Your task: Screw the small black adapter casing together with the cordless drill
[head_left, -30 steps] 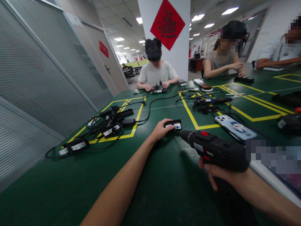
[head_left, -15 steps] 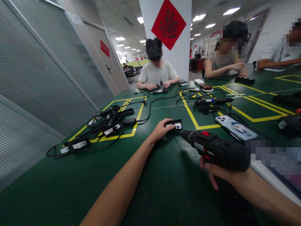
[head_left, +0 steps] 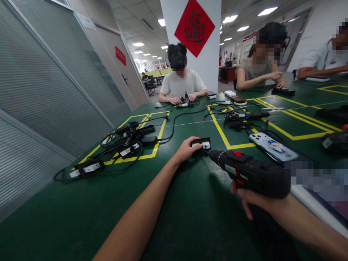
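Observation:
My left hand [head_left: 187, 149] is closed on a small black case [head_left: 206, 140] with a white label and a blue mark, holding it on the green table [head_left: 174, 217]. My right hand [head_left: 251, 201] grips the handle of a black cordless drill [head_left: 250, 172] with red buttons. The drill points left, and its thin bit reaches the near side of the case. Whether the tip touches or enters the case is too small to tell. The drill's handle is mostly hidden by my hand and shadow.
Black cables and adapters [head_left: 130, 139] lie at left inside yellow tape. Right of the case are a soldering-iron-like tool [head_left: 250, 116] with cables and a phone [head_left: 273, 146]. A person [head_left: 182, 83] sits opposite; another person [head_left: 261, 70] handles black parts at the right.
Almost nothing differs. Both hands, the case and the drill keep nearly the same places; the view has shifted very slightly.

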`<control>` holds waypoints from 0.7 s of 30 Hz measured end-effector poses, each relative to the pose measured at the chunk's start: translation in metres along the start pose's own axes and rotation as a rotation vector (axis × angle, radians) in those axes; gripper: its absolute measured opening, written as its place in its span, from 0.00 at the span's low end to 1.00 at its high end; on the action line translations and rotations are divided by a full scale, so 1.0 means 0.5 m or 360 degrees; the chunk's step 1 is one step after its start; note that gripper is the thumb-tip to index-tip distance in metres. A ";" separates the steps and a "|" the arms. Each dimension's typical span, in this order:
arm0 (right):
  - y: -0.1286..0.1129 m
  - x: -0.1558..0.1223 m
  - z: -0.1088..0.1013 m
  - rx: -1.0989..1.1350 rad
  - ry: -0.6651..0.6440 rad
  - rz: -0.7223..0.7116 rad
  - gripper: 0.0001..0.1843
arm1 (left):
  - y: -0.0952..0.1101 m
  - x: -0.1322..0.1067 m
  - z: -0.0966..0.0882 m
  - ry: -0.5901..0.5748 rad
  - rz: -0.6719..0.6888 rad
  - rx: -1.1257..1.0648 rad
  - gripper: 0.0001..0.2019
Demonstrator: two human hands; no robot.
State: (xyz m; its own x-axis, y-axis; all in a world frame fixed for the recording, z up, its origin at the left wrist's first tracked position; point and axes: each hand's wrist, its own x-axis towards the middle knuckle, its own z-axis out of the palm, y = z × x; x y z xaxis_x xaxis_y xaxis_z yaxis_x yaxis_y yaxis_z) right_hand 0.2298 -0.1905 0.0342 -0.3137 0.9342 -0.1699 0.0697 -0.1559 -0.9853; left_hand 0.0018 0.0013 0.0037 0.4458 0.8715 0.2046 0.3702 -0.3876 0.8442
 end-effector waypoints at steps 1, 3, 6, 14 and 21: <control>0.001 0.001 0.000 0.0002 -0.0003 -0.0005 0.26 | 0.000 0.000 0.000 -0.0003 0.0000 -0.0001 0.24; 0.003 0.002 0.000 0.0021 -0.0007 -0.0021 0.27 | 0.000 0.000 0.000 -0.0003 0.0000 0.0004 0.24; 0.003 0.003 0.001 0.0041 -0.0013 -0.0037 0.29 | 0.000 0.000 0.000 0.0007 -0.0006 0.0010 0.23; 0.001 -0.002 0.000 0.0022 0.0018 -0.0001 0.30 | 0.001 0.001 0.001 0.0029 -0.0014 0.0056 0.22; -0.016 -0.005 0.006 0.0020 0.0013 -0.0010 0.26 | -0.005 0.006 0.004 0.0066 -0.0017 0.0088 0.21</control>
State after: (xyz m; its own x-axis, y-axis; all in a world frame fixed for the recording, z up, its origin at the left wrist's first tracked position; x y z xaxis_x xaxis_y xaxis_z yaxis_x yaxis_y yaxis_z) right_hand 0.2274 -0.1926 0.0425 -0.3061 0.9378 -0.1638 0.0557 -0.1541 -0.9865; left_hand 0.0037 0.0041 0.0013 0.4075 0.8870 0.2170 0.4197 -0.3930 0.8182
